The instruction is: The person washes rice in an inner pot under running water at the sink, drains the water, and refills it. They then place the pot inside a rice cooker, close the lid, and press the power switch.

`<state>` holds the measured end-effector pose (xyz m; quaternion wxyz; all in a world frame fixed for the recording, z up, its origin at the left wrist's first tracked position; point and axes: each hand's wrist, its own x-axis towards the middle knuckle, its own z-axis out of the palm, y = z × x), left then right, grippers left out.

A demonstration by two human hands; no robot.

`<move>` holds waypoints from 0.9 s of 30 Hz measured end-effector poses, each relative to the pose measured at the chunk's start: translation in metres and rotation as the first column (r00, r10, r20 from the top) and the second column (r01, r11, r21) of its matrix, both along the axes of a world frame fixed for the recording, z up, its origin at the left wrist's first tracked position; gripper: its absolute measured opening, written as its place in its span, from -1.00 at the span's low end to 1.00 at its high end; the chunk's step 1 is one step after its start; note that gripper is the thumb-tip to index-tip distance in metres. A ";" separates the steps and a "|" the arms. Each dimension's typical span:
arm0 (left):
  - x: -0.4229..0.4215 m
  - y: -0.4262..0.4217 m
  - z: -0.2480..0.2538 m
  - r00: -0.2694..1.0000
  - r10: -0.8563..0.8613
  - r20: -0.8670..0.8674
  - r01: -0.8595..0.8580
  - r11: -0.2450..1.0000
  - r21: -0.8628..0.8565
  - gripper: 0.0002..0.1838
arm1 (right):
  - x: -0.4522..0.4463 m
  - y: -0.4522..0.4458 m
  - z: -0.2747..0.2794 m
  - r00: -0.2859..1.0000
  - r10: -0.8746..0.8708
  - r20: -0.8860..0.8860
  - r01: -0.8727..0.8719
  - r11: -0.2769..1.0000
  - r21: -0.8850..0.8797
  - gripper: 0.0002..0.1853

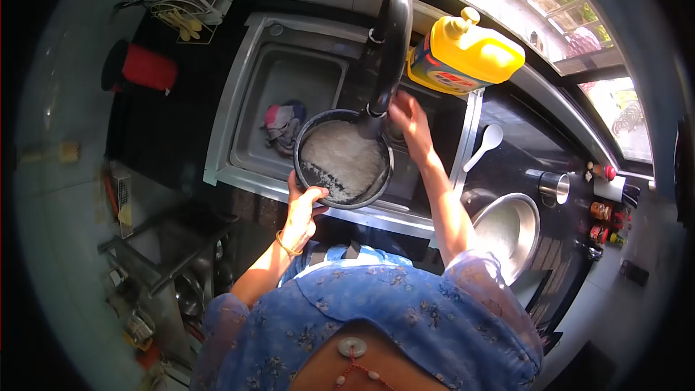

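A dark round pot (390, 171) is under the faucet over the sink, with white rice (346, 158) in cloudy water inside. My left hand (301, 210) grips the pot's near-left rim, thumb on top. The black faucet (392, 43) arches over the pot, its spout end just above the water at the far rim. Close to the faucet's right side is my right hand (411, 128); its fingers are blurred and partly hidden, so I cannot tell whether they touch the faucet.
A crumpled cloth (284, 127) lies in the left sink basin (304, 65). A yellow jug (463, 56) stands behind the sink. On the right counter are a white spoon (486, 146), a metal bowl (534, 228) and a steel cup (555, 187). A red container (148, 69) stands left.
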<state>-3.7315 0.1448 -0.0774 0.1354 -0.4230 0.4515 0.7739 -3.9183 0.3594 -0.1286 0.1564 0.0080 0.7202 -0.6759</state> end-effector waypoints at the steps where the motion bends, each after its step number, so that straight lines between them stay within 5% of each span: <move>1: -0.001 0.001 0.001 1.000 0.007 0.010 -0.007 1.000 -0.010 -0.04 | 0.031 0.009 0.003 0.993 -0.091 0.076 0.084 0.992 0.090 -0.24; 3: -0.001 0.008 0.003 1.000 0.015 0.009 -0.015 1.000 -0.004 -0.04 | 0.084 0.018 0.000 0.904 -0.026 0.426 0.003 0.998 0.055 -0.16; 5: -0.001 0.016 0.002 0.997 0.071 0.027 -0.072 0.997 0.007 -0.04 | 0.115 0.014 0.019 0.720 0.100 0.687 0.027 0.985 -0.171 -0.16; 7: -0.001 0.023 0.007 0.998 0.060 0.031 -0.060 0.998 -0.019 -0.03 | 0.130 0.003 0.045 0.808 0.136 0.573 0.057 0.950 -0.306 -0.25; 13: 0.015 0.020 0.027 0.998 -0.003 0.060 0.004 1.000 -0.015 0.00 | 0.125 0.007 0.022 0.735 0.126 0.667 0.057 0.967 -0.247 -0.59; 15: 0.012 0.027 0.031 0.995 -0.041 0.090 0.040 0.999 0.009 -0.19 | 0.123 0.014 0.030 0.696 0.090 0.713 0.096 0.972 -0.216 -0.67; 18: 0.004 0.033 0.026 0.992 -0.101 0.075 0.095 0.992 0.080 -0.21 | 0.114 0.025 0.043 0.703 -0.050 0.710 0.102 0.994 -0.031 -0.67; 23: -0.002 0.021 -0.004 0.983 -0.170 0.073 0.154 0.970 0.188 -0.45 | 0.113 0.024 0.040 0.796 -0.058 0.603 0.096 0.995 -0.031 -0.58; 27: -0.006 0.024 -0.012 0.981 -0.196 -0.009 0.188 0.927 0.325 -0.26 | 0.118 0.036 0.040 0.841 -0.137 0.523 0.170 0.985 -0.015 -0.49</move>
